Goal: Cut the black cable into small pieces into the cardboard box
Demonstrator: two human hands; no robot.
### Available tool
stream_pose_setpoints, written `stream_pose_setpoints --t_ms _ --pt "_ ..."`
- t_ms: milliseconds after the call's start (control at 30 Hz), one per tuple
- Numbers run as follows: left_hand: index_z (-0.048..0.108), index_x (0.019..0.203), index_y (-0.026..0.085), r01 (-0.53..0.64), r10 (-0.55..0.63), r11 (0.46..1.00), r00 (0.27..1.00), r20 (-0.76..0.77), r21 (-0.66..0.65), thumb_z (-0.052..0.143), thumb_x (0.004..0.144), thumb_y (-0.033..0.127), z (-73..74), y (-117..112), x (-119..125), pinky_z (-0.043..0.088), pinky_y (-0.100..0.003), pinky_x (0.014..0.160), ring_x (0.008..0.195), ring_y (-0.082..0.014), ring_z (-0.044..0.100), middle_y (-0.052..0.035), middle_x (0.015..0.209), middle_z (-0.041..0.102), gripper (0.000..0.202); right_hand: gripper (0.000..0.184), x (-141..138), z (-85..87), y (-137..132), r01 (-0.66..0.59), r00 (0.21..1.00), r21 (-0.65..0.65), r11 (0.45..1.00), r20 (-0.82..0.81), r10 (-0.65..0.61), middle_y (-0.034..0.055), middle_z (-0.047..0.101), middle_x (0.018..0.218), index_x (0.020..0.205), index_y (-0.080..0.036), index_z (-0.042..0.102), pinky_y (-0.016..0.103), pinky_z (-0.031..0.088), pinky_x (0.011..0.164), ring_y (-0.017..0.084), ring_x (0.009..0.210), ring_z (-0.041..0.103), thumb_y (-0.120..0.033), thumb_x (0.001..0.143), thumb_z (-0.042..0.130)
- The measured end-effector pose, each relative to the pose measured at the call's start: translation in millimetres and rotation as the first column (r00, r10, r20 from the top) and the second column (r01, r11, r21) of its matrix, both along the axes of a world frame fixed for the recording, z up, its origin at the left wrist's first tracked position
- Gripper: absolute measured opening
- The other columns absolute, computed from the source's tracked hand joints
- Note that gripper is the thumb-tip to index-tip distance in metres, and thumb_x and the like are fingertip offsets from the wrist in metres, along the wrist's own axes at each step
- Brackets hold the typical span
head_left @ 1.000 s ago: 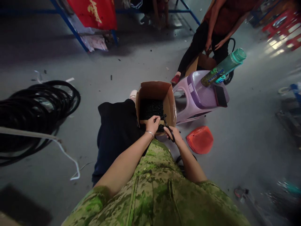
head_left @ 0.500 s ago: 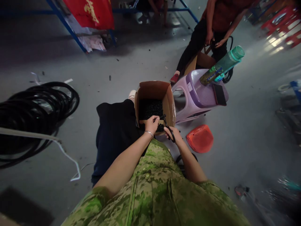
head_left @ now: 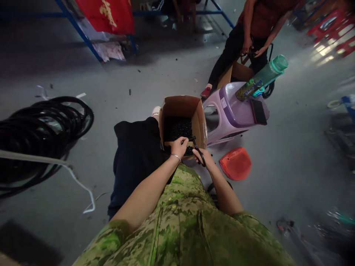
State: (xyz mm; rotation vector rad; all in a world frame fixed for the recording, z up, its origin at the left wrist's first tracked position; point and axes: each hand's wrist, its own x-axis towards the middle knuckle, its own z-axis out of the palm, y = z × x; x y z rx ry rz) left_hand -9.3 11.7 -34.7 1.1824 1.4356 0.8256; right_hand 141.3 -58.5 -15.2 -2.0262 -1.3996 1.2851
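One scissors (head_left: 198, 152), one box (head_left: 200, 117), two hands (head_left: 179, 145)

Grey concrete floor (head_left: 155, 66), 1 open cardboard box (head_left: 197, 114) of small black pieces, 1 tipped purple plastic stool (head_left: 235, 114), 1 orange lid (head_left: 235, 163) just beside, coiled black hose (head_left: 44, 129) at left, scattered black scraps
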Motion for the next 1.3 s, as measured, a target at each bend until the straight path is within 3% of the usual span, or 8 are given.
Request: stream_pose_setpoints --t_ms 533,800,1000,1300 --pt "0.073 0.083 0.017 -0.014 0.015 1.000 1.000 0.018 -0.013 0.059 0.079 0.025 -1.1 0 0 0.048 -0.026 0.073 0.077 -0.0162 0.063 -0.0037 0.080 0.072 0.017 0.057 0 -1.7 -5 0.049 0.998 -0.012 0.999 -0.044 -0.049 0.0004 0.058 0.051 0.065 -0.017 0.058 0.018 0.041 0.039 0.010 0.039 0.054 -0.071 0.081 0.048" --pt "0.072 0.080 0.017 -0.115 0.108 0.984 0.992 -0.060 -0.134 0.058 0.078 0.030 -7.6 0 -2 0.047 -0.024 0.065 0.071 -0.0159 0.062 -0.0018 0.069 0.067 0.019 0.058 -22 -20.1 -5 0.068 0.996 0.001 0.998 -0.065 -0.068 -0.0008 0.051 0.042 0.054 -0.019 0.050 0.018 0.037 0.036 0.010 0.034 0.051 -0.071 0.081 0.048" --pt "0.072 0.084 0.018 -0.126 0.117 0.978 0.991 -0.064 -0.163 0.058 0.078 0.032 -9.1 4 -2 0.048 -0.024 0.065 0.071 -0.0155 0.062 -0.0018 0.070 0.067 0.020 0.055 -31 -28.1 -10 0.066 0.996 0.034 0.997 0.052 -0.068 -0.0026 0.047 0.038 0.049 -0.020 0.046 0.019 0.035 0.038 0.010 0.036 0.049 -0.067 0.077 0.056" --pt "0.071 0.091 0.018 -0.121 0.125 0.983 0.992 0.021 -0.137 0.057 0.081 0.034 -2.4 2 0 0.048 -0.023 0.063 0.065 -0.0132 0.059 0.0001 0.067 0.065 0.024 0.053 -29 -27.4 -3 0.054 0.994 -0.152 0.987 -0.081 -0.067 -0.0035 0.049 0.040 0.052 -0.019 0.050 0.018 0.032 0.033 0.009 0.032 0.048 -0.066 0.072 0.063"
